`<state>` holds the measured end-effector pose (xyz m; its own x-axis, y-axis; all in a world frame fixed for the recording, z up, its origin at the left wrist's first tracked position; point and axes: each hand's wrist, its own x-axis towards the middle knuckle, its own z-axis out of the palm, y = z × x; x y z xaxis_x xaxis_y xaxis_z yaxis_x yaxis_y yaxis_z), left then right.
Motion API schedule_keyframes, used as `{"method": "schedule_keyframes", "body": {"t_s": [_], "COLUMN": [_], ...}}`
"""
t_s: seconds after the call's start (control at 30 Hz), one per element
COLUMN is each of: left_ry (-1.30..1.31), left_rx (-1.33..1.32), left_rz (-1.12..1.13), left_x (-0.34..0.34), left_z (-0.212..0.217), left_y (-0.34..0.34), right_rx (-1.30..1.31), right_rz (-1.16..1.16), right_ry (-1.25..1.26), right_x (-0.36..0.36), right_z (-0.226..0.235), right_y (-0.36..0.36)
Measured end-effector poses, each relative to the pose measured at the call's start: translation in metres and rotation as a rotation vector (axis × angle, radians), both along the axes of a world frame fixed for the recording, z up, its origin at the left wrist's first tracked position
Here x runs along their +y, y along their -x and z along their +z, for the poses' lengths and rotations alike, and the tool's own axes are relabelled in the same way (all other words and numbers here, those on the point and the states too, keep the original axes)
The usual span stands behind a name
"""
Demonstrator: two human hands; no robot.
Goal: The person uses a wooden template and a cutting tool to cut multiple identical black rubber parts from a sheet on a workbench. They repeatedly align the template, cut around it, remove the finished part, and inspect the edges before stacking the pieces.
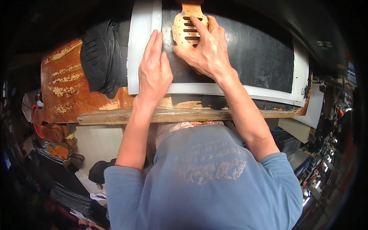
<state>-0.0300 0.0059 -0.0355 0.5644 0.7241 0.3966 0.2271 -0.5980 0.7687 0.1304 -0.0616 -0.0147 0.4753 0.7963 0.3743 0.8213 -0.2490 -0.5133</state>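
A black sheet (253, 57) of leather-like material lies on a white board (140, 50). On its far left part sits a tan, slotted plate (187, 25) with small holes and a narrow neck, like a cutting die or pattern. My right hand (209, 50) grips this plate, thumb at its near left edge and fingers over its right side. The plate's far end runs out of view. My left hand (155, 69) lies flat along the sheet's left edge, fingers outstretched, holding nothing.
A stack of black cut pieces (101, 57), some slotted, lies left on the worn brown bench (61, 92). A wooden bar (184, 115) runs along its front edge. Brown shaped pieces (57, 142) are piled lower left. Dark machinery (326, 46) overhangs the far right.
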Motion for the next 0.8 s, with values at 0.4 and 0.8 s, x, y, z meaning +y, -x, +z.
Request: {"method": "schedule_keyframes", "body": {"t_s": [0.4,0.8], "left_ry": [-0.184,-0.161], "left_rx": [0.159,0.131], "left_rz": [-0.019,-0.012], "left_x": [-0.009,-0.009], "left_z": [-0.01,-0.011], "left_y": [0.003,0.005], "right_rx": [0.084,0.015], "right_rz": [0.006,0.081], "right_ry": [-0.093,-0.145], "right_x": [-0.003,-0.002], "right_z": [-0.007,-0.021], "right_y": [0.014,0.011]}}
